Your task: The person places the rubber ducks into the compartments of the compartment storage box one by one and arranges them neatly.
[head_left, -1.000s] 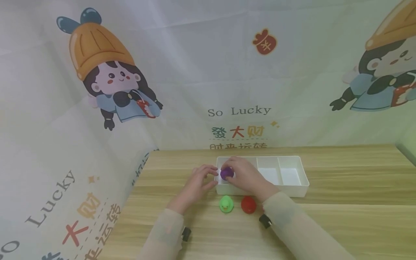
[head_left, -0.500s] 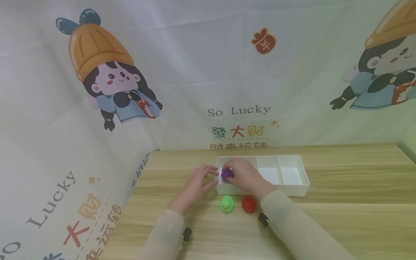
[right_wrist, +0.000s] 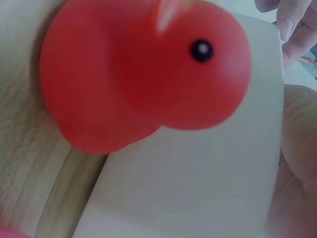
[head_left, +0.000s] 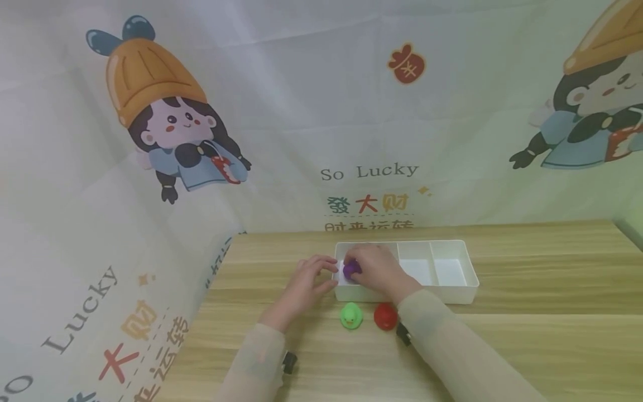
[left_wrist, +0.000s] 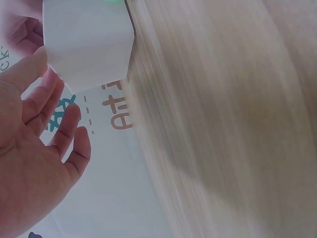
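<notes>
My right hand (head_left: 377, 268) grips a round purple toy (head_left: 351, 271) low inside the leftmost compartment of the white divided box (head_left: 402, 294). Fingers hide part of the toy. At the box's left end, my left hand (head_left: 305, 282) touches the wall, its fingers relaxed and spread from the thumb. The left wrist view shows the left hand (left_wrist: 44, 144) with fingertips against the corner of the box (left_wrist: 89, 44). A green rubber duck (head_left: 350, 316) and a red rubber duck (head_left: 385, 316) stand before the box. The red duck (right_wrist: 148, 74) looms close in the right wrist view.
Both right-hand compartments of the box show bare floors (head_left: 449, 272). Everything stands on a wood-grain table (head_left: 542, 346). A printed cloth (head_left: 281, 111) hangs behind the table and along its left side.
The purple toy and my right hand have shifted slightly right and down into the compartment. My right forearm has drifted a little left, while the left hand holds its place.
</notes>
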`<action>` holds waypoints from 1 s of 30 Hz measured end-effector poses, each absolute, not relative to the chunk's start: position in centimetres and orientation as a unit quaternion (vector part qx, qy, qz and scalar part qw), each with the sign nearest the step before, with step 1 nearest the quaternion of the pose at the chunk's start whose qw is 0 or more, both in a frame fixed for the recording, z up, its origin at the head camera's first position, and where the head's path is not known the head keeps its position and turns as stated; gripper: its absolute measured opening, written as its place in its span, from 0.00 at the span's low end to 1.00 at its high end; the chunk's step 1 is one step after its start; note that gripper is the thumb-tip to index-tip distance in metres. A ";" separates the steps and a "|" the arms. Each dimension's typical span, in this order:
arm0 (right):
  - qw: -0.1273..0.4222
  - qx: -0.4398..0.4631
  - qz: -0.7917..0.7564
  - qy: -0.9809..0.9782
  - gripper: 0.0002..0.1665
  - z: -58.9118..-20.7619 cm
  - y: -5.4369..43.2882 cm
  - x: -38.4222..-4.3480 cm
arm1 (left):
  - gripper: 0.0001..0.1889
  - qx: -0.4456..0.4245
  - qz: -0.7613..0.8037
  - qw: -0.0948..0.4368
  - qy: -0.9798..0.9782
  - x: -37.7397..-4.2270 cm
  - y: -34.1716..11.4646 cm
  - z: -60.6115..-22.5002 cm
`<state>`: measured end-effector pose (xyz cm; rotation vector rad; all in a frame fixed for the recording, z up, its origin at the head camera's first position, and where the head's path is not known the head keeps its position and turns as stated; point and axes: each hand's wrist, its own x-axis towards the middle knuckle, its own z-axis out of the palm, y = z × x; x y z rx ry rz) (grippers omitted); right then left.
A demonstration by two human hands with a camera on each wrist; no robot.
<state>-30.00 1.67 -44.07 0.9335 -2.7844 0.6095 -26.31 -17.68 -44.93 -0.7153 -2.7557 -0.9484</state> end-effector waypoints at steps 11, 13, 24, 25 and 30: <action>0.050 0.287 0.199 -0.936 0.15 -44.1 1.3 -30.3 | 0.13 -0.228 -0.312 0.064 -0.920 -26.4 -17.7 -45.1; 0.049 0.284 0.199 -0.937 0.15 -44.1 1.3 -30.3 | 0.12 -0.227 -0.312 0.063 -0.920 -26.4 -17.6 -45.1; 0.043 0.260 0.178 -0.948 0.15 -44.2 1.0 -30.3 | 0.12 -0.233 -0.311 0.068 -0.919 -26.3 -17.7 -45.0; 0.042 0.259 0.177 -0.949 0.15 -44.2 1.0 -30.4 | 0.12 -0.234 -0.309 0.069 -0.919 -26.3 -17.7 -45.1; 0.033 0.253 0.177 -0.951 0.15 -44.1 0.9 -30.4 | 0.12 -0.233 -0.311 0.066 -0.919 -26.4 -17.8 -45.1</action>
